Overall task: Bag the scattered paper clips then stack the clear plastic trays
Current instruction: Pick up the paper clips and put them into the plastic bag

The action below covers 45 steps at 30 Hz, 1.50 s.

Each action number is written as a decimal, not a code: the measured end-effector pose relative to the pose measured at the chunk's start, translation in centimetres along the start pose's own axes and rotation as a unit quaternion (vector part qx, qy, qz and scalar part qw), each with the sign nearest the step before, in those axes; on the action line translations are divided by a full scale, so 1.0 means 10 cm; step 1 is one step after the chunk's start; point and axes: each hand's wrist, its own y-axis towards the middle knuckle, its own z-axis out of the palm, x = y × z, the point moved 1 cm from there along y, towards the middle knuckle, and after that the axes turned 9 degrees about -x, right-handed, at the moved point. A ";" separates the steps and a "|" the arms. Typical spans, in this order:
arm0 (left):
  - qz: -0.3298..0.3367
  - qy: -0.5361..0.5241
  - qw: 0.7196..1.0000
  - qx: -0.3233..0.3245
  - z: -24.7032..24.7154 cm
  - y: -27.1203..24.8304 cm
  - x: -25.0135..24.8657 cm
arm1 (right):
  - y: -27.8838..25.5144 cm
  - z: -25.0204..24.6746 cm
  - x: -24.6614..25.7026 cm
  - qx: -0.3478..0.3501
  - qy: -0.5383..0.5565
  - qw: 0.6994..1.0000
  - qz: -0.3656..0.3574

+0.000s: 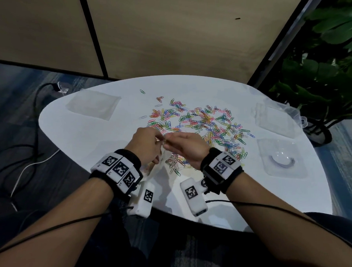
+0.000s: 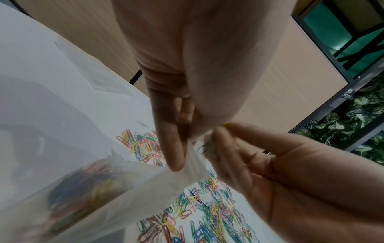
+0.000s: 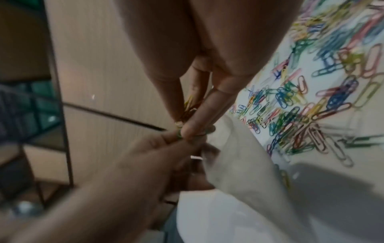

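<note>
Colourful paper clips [image 1: 203, 121] lie scattered across the middle of the white table [image 1: 128, 91]. My left hand [image 1: 149, 144] pinches the mouth of a clear plastic bag [image 2: 104, 185], which hangs below it with a heap of clips inside. My right hand [image 1: 184, 145] pinches a small bunch of clips [image 3: 190, 105] at the bag's mouth, fingertips [image 3: 191, 131] touching the left hand. Clear plastic trays lie flat: one at far left [image 1: 93, 106], one at far right [image 1: 272, 118], one at near right [image 1: 282, 158].
A clear lidded box [image 1: 292, 112] sits at the table's far right edge. A leafy plant [image 1: 326, 64] stands right of the table. Cables [image 1: 32, 128] run over the floor on the left. A wooden wall panel [image 1: 165, 31] rises behind the table.
</note>
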 end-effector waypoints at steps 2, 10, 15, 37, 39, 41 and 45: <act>0.002 -0.009 1.000 -0.013 -0.03 0.00 0.00 | 0.03 0.07 -0.06 -0.045 -0.144 0.986 -0.066; 0.014 -0.040 0.997 -0.071 -0.41 0.04 0.04 | -0.13 0.45 0.34 0.027 -0.523 0.807 -0.273; -0.010 -0.068 0.988 -0.141 -0.86 0.04 0.29 | 0.12 0.47 0.59 -0.016 -0.299 0.921 -0.248; -0.020 0.063 0.996 -0.055 -0.66 0.02 0.61 | 0.74 0.05 -0.69 0.037 -0.781 0.538 -0.315; -0.024 0.066 0.996 -0.046 -0.62 0.03 0.58 | 0.72 0.01 -0.58 0.003 -0.745 0.595 -0.300; -0.025 0.073 0.996 -0.037 -0.57 0.04 0.57 | 0.67 -0.06 -0.43 -0.050 -0.667 0.696 -0.259; -0.024 0.073 0.997 -0.026 -0.51 0.06 0.54 | 0.60 -0.22 -0.21 -0.136 -0.464 0.865 -0.134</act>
